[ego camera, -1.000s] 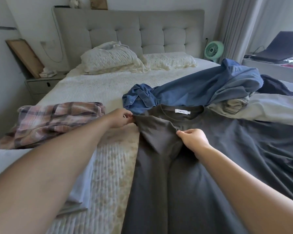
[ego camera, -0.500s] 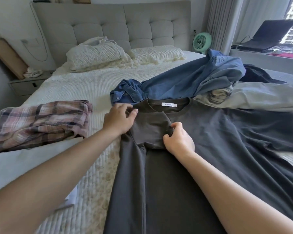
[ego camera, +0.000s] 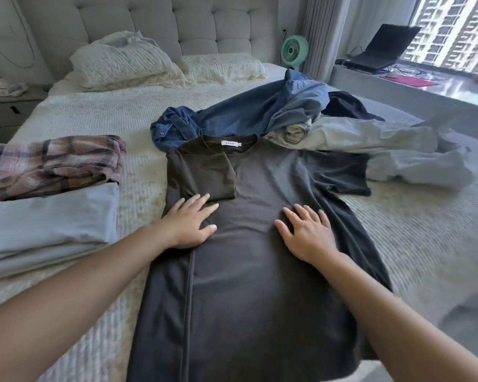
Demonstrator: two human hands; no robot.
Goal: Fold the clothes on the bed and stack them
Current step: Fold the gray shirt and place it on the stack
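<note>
Two bare forearms, no sleeves, unadorned fingers (ego camera: pixel 196 201)

Both bare forearms reach forward. The left grip (ego camera: pixel 189 224) lies flat, palm down, fingers spread; the right grip (ego camera: pixel 305 232) lies likewise, just beside it.

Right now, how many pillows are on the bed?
2. One puffy pillow lies by the headboard on the left, and a flatter pillow lies beside it to the right. Others may be hidden beneath them.
</note>
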